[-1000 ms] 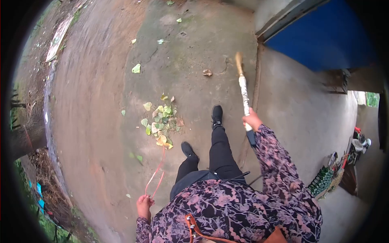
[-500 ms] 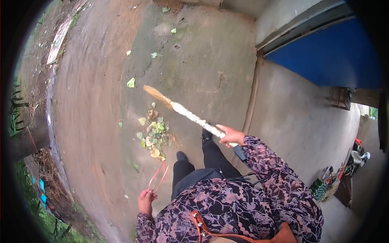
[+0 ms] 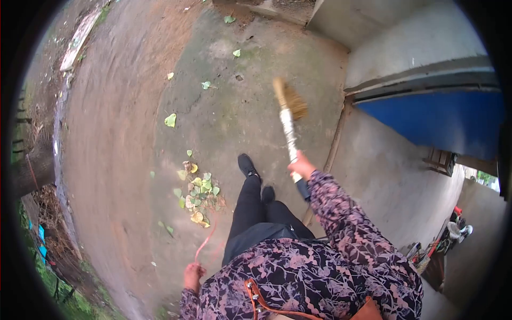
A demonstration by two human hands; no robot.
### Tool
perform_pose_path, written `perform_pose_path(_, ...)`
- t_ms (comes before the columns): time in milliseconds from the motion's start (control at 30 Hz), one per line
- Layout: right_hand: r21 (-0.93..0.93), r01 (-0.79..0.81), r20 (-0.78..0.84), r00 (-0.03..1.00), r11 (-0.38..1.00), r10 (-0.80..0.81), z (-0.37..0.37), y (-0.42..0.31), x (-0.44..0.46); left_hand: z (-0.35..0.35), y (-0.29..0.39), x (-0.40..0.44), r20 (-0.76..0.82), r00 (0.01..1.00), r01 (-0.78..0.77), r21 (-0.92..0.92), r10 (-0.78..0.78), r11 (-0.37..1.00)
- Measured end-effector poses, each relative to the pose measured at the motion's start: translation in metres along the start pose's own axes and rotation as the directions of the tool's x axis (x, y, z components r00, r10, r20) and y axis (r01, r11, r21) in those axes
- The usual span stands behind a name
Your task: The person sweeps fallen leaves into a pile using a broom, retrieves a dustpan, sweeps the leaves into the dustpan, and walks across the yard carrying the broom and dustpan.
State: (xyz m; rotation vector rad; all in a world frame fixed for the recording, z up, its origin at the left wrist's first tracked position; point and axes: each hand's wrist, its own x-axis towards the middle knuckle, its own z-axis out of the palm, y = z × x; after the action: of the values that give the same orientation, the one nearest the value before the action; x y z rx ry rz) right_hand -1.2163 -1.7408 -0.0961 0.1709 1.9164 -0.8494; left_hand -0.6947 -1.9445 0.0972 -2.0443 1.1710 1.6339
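My right hand is closed round the white-wrapped handle of a broom. The broom's tan bristle head points away from me, over the concrete, and is smeared by motion. I cannot tell whether it touches the ground. Low on the left, my left hand is closed on a thin pinkish-red string, whose far end blurs near the leaves. A small heap of green and yellow leaves lies on the ground, left of my feet. Several single leaves are scattered beyond it.
On the right stands a grey wall with a blue panel and a small wooden stool. Assorted items lean at the lower right. A tree trunk and a stone edging run along the left.
The broom has swung from the leaf heap to the right and now points more straight ahead. My left foot has stepped forward. My left hand still holds the string.
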Motion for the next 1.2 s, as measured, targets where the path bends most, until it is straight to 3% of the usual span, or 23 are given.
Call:
perform_pose_path(33,-0.111,0.016,0.089,0.996,0.994,-0.006,0.025,-0.004,-0.008,-0.003,-0.010,0.014,0.016,0.954,-0.301,0.069,0.301,0.951)
perform_pose_path(67,-0.210,0.043,0.177,0.984,0.977,-0.006,0.045,-0.013,-0.019,0.000,0.007,0.008,0.008,0.959,-0.283,0.066,0.283,0.957)
perform_pose_path(133,-0.194,0.019,0.407,0.911,0.981,0.063,0.062,-0.050,-0.048,0.015,0.086,-0.002,-0.028,1.000,-0.008,-0.101,0.006,0.995)
perform_pose_path(200,-0.102,0.027,0.606,0.794,0.994,0.041,0.056,-0.076,-0.046,0.017,0.123,0.004,-0.010,0.999,-0.032,-0.118,0.031,0.993)
perform_pose_path(233,-0.149,0.042,0.629,0.775,0.988,0.062,0.045,-0.101,-0.055,0.015,0.138,0.012,-0.005,0.997,-0.076,-0.131,0.076,0.989)
perform_pose_path(367,-0.271,0.161,0.643,0.764,0.949,0.054,0.006,-0.154,-0.058,0.018,0.187,0.029,-0.045,0.987,-0.159,-0.208,0.153,0.965)
perform_pose_path(467,-0.289,0.310,0.573,0.814,0.906,-0.096,-0.041,-0.183,-0.042,0.026,0.206,0.033,-0.065,0.987,-0.160,-0.251,0.148,0.955)
perform_pose_path(533,-0.369,0.460,0.457,0.846,0.808,-0.273,-0.071,-0.205,-0.024,0.033,0.212,0.033,-0.050,0.991,-0.132,-0.228,0.124,0.965)
perform_pose_path(600,-0.427,0.605,0.310,0.796,0.673,-0.520,-0.088,-0.199,0.024,0.042,0.214,0.034,-0.047,0.994,-0.111,-0.235,0.103,0.965)
perform_pose_path(633,-0.379,0.511,0.228,0.859,0.771,-0.458,-0.095,-0.219,0.029,0.048,0.218,0.031,-0.071,0.996,-0.076,-0.241,0.060,0.968)
perform_pose_path(667,-0.386,0.509,0.229,0.861,0.769,-0.454,-0.094,-0.230,0.046,0.055,0.222,0.025,-0.093,0.996,-0.036,-0.245,0.013,0.969)
perform_pose_path(733,-0.318,0.314,0.088,0.949,0.895,-0.302,-0.088,-0.253,0.088,0.070,0.234,0.010,-0.122,0.992,-0.021,-0.262,-0.011,0.965)
perform_pose_path(800,-0.059,0.142,0.097,0.986,0.988,-0.136,-0.071,-0.271,0.108,0.082,0.227,0.012,-0.174,0.983,-0.003,-0.295,-0.050,0.955)
perform_pose_path(867,-0.287,0.088,0.201,0.979,0.954,-0.030,-0.054,-0.277,0.115,0.104,0.244,-0.002,-0.119,0.983,0.088,-0.350,-0.137,0.933)
perform_pose_path(967,-0.272,0.075,0.535,0.840,0.959,0.086,-0.055,-0.300,0.117,0.138,0.274,-0.010,-0.115,0.987,0.078,-0.288,-0.115,0.954)
perform_pose_path(1067,-0.219,-0.024,0.762,0.620,0.975,0.187,-0.084,-0.352,0.122,0.169,0.321,-0.019,-0.147,0.984,0.030,-0.435,-0.104,0.900)
perform_pose_path(1167,-0.267,0.127,0.782,0.608,0.955,0.138,-0.109,-0.376,0.148,0.182,0.344,-0.024,-0.143,0.986,0.006,-0.460,-0.081,0.888)
perform_pose_path(1200,-0.178,0.305,0.791,0.610,0.935,-0.049,-0.119,-0.389,0.154,0.185,0.344,-0.026,-0.152,0.984,0.012,-0.474,-0.095,0.880)
